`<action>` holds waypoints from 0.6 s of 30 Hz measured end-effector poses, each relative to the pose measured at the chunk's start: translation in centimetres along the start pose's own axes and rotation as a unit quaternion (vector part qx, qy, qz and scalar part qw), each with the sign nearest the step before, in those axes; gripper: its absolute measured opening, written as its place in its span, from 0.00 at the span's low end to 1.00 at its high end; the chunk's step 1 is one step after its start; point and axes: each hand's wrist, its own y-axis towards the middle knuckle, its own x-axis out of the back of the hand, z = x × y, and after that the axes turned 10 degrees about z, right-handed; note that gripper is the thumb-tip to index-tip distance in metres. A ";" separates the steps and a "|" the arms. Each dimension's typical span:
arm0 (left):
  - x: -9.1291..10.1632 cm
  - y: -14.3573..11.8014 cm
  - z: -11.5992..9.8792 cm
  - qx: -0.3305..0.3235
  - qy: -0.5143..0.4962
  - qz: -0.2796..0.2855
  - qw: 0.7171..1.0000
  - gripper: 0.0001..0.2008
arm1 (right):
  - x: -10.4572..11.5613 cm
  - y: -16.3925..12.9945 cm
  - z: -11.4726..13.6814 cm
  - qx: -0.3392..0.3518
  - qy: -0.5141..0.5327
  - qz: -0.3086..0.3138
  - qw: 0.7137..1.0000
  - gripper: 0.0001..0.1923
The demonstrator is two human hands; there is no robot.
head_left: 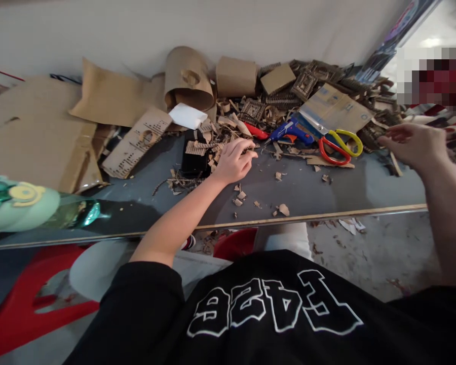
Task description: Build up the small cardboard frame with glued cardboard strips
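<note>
Under the left hand: cardboard scraps.

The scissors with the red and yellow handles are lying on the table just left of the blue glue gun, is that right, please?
Not quite: in the head view the scissors with red and yellow handles lie on the table just right of the blue glue gun, not left.

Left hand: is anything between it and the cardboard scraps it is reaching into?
Nothing visible does. The left hand already rests with its fingers on the cardboard scraps beside the black box. The blue glue gun and scissors lie off toward the right hand.
</note>
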 end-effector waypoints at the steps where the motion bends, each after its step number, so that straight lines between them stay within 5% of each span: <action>1: 0.0 0.0 0.0 -0.002 0.003 -0.001 1.000 0.10 | -0.4 -0.9 0.5 0.033 0.005 0.005 0.999 0.18; 8: 0.3 -0.1 0.1 -0.013 -0.012 0.002 1.000 0.10 | -4.5 -3.3 5.4 0.174 0.018 0.041 0.984 0.24; 14: 0.4 0.0 -0.1 -0.022 0.001 0.006 1.000 0.10 | -7.0 -1.6 7.7 0.113 0.012 0.005 0.994 0.32; 18: 0.3 0.1 -0.1 -0.043 0.008 -0.013 0.999 0.09 | -6.2 -2.0 7.2 0.107 0.000 0.031 0.994 0.24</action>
